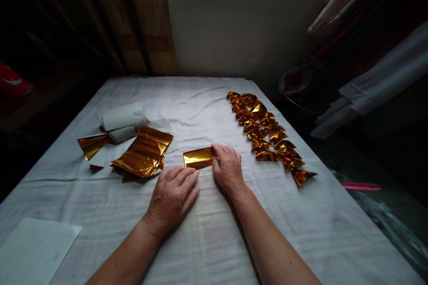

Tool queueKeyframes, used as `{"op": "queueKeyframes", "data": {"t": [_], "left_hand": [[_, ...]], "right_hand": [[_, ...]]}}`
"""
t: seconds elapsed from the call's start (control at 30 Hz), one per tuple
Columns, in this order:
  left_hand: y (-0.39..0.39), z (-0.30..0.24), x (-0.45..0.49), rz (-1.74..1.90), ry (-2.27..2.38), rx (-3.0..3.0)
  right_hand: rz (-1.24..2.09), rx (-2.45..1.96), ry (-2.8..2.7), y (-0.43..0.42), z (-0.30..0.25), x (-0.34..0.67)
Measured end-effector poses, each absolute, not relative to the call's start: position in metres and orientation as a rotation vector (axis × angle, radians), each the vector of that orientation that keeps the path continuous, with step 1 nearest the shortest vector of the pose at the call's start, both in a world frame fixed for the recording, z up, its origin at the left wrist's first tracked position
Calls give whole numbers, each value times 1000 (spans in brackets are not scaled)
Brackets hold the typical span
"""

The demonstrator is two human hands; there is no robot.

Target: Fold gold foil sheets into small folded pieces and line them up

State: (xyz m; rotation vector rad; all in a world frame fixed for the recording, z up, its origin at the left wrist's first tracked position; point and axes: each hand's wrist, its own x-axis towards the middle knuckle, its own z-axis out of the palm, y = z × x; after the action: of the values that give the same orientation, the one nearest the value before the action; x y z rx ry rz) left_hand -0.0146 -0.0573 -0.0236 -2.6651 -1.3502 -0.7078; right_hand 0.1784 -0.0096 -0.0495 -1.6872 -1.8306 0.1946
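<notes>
A folded gold foil sheet (198, 157) lies on the white cloth (207, 231) in front of me. My right hand (228, 168) rests on its right end, fingers curled down and pressing it. My left hand (173, 197) lies flat on the cloth just below the sheet's left end, fingers stretched out and holding nothing. Left of the hands sits a stack of gold foil sheets (144, 151). To the right runs a long row of folded gold foil pieces (267, 136).
White paper pieces (122, 120) and a loose gold foil piece (92, 144) lie at the left. A white sheet (33, 249) sits at the near left corner. A wall and curtains stand behind the table; cloth hangs at the right.
</notes>
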Motion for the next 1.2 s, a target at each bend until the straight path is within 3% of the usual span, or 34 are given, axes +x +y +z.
{"op": "queueKeyframes", "data": {"t": [0.5, 0.77, 1.2], "left_hand": [[-54, -30, -16, -608, -1525, -2669], [-55, -31, -17, -737, -1445, -2616], [-52, -45, -17, -1061, -1537, -2619]], "right_hand": [[591, -1479, -1746, -4, -40, 205], [750, -1401, -1661, -5, -38, 204], [666, -1223, -1639, -28, -11, 149]]}}
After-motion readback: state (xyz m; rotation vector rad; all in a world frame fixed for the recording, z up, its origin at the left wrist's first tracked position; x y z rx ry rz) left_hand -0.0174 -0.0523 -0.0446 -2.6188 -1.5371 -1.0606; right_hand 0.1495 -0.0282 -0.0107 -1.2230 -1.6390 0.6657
